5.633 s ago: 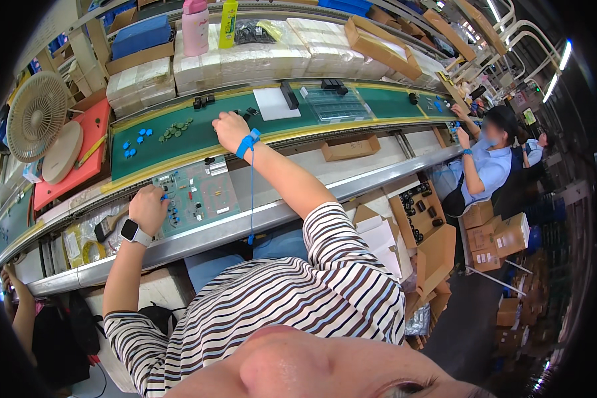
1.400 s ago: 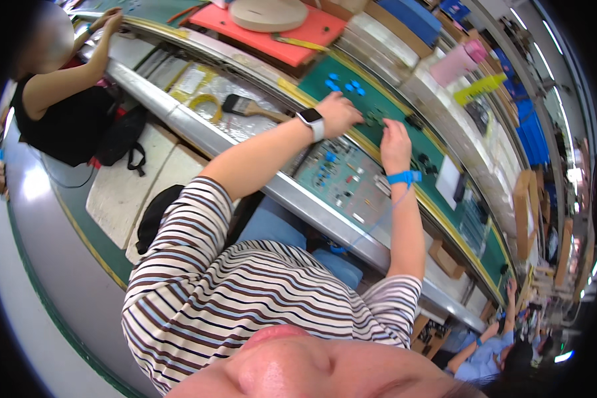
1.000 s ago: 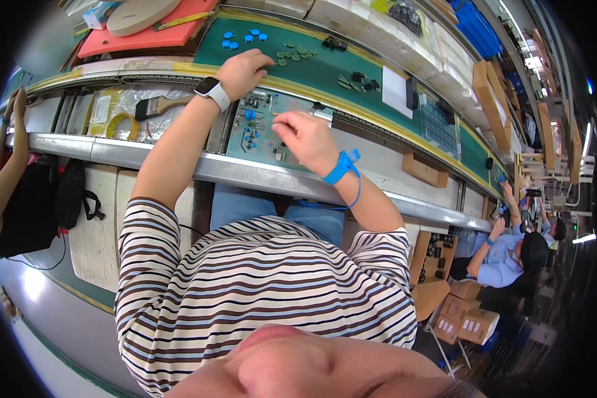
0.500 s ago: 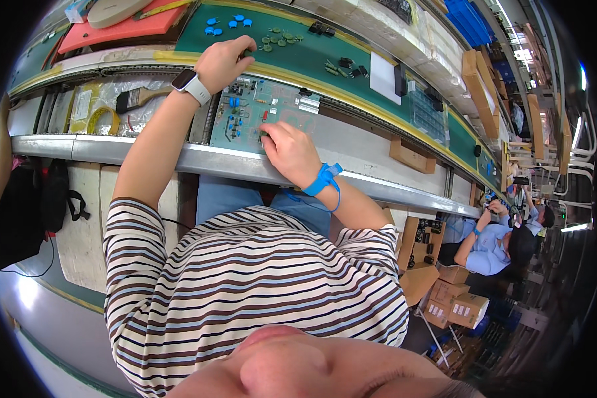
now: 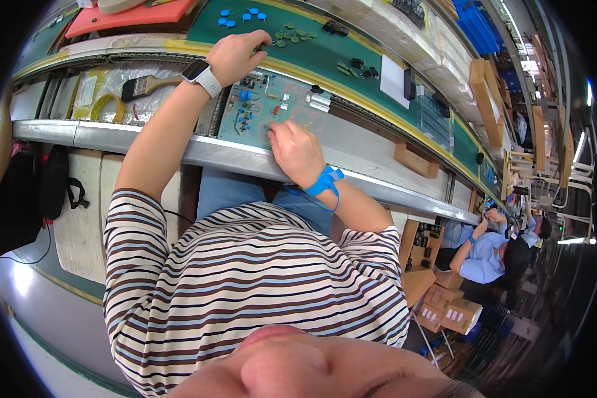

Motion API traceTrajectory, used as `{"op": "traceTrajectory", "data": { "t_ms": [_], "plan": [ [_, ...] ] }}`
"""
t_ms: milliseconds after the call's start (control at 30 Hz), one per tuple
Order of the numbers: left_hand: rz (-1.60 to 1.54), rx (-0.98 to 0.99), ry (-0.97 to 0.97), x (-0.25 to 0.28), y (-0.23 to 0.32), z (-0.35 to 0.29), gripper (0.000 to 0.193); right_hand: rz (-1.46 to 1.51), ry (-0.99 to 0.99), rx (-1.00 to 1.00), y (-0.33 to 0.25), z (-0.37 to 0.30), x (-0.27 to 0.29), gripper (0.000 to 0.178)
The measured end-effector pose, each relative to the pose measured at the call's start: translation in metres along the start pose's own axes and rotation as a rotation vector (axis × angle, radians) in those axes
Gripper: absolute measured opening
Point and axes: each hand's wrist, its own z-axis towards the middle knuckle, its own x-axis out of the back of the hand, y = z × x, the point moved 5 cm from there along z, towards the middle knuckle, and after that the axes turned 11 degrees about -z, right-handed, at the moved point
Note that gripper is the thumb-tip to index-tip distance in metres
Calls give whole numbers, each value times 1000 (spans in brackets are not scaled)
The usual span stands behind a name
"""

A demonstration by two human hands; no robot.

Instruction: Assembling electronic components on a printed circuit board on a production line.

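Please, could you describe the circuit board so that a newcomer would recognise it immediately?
Start from the long silver rail crossing the view from left to right. Just beyond it, partly covered by the right hand, lies a rectangular circuit board. Its paler grey-green face, bearing a small red part, sets it apart from the darker green strip beyond.

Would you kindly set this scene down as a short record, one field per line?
Left hand: fingertips close to the green disc parts; whether it holds one is unclear
Right hand: over the circuit board, fingers bent; grip contents unclear
On the green mat: green disc parts, blue disc parts, white sheet
Left of the board: brush, yellow tape roll
Wrists: watch left, blue strap right
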Motion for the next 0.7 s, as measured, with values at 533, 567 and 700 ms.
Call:
{"op": "traceTrajectory", "data": {
  "t_ms": [533,567,700],
  "plan": [
    [-16,-23,30,0,3,-1,21,-134,-15,44,-6,2,-7,12],
    [-26,-42,39,0,4,-1,22,-174,-62,65,-7,3,-9,12],
    [-106,-13,45,8,14,-9,22,-177,-251,13,-5,10,-9,12]
  ]
}}
